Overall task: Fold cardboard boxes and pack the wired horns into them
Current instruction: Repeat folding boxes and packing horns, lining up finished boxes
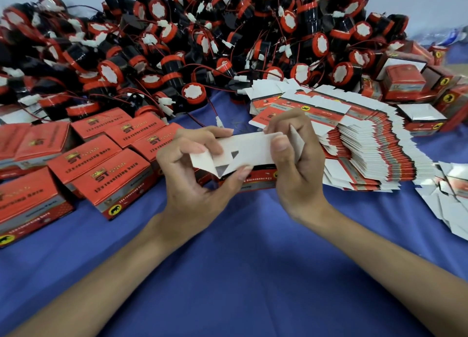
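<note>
Both hands hold one partly folded cardboard box (249,150) above the blue cloth, white inner flaps facing up and its red printed side low. My left hand (195,174) grips its left end, fingers curled over a bent flap. My right hand (296,159) grips the right end, thumb pressing on the white panel and a side flap sticking up between the fingers. A large heap of black and red wired horns (192,45) fills the back of the table. A fanned stack of flat unfolded boxes (359,139) lies just right of my hands.
Several closed red boxes (101,159) stand in rows at the left. More red boxes (417,88), some with a flap up, sit at the back right. Loose flat blanks (453,200) lie at the right edge. Blue cloth (240,260) covers the table in front.
</note>
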`<move>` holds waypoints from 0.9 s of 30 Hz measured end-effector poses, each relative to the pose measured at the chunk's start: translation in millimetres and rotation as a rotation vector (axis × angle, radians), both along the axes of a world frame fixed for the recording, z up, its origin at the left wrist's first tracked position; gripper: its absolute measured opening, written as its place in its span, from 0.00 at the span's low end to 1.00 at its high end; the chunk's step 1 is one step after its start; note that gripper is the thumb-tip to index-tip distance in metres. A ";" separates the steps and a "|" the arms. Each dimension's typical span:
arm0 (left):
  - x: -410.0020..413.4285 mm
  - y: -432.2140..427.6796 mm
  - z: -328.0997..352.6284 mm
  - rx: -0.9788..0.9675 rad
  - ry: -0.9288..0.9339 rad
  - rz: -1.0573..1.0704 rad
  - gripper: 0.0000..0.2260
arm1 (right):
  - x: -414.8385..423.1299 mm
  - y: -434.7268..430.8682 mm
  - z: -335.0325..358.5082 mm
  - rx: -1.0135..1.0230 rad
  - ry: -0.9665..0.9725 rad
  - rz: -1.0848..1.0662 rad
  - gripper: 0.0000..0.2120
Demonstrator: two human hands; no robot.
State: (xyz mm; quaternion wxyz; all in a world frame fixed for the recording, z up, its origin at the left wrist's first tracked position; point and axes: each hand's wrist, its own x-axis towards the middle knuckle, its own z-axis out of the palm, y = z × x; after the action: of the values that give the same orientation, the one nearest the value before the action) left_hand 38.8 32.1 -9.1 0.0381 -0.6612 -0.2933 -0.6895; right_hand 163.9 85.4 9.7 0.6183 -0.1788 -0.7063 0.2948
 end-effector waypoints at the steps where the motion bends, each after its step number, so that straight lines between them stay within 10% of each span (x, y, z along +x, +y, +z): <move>1: -0.1 -1.1 -0.3 -0.003 0.012 0.008 0.14 | 0.6 -0.5 -0.3 0.001 0.001 -0.013 0.18; 12: 1.0 -2.7 -3.8 -0.095 0.230 0.224 0.18 | 2.8 -1.1 -3.2 -0.025 0.028 0.089 0.29; 27: 13.6 -13.3 2.5 -0.311 -0.052 0.026 0.11 | 6.0 -10.2 6.0 -0.220 -0.020 0.390 0.02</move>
State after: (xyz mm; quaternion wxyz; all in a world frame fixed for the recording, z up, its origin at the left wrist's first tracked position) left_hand 52.5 18.8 -6.6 -0.0635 -0.6373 -0.4058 -0.6521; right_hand 170.0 75.2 15.8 0.5192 -0.1081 -0.6973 0.4823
